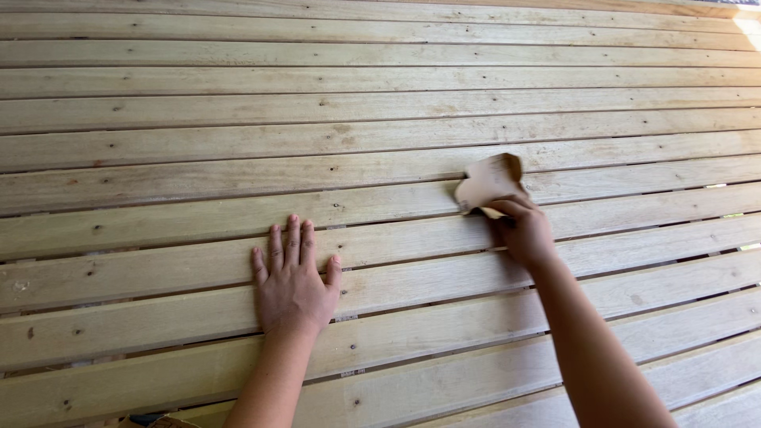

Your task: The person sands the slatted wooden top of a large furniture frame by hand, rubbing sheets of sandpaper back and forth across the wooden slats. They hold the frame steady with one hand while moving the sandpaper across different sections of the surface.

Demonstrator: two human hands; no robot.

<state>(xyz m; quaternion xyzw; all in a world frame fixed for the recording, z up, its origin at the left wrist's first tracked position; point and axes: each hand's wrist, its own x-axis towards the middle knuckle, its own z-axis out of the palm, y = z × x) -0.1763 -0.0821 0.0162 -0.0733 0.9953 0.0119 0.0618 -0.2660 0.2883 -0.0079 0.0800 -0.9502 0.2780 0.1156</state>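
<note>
Left hand (293, 277) spread flat on pale wooden slats (158, 158), right hand (521, 231) gripping tan sandpaper (487, 182), sunlit boards.

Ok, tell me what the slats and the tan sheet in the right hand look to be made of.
Slats: pale, bare wood with a matte, unvarnished look; grain lines, small dark knots and nail marks show.
Sheet: probably sandpaper, though it could be plain stiff paper; it is thin, tan, matte and curls at its edge. The right hand pinches it against a slat, while the left hand lies flat on the wood.
</note>
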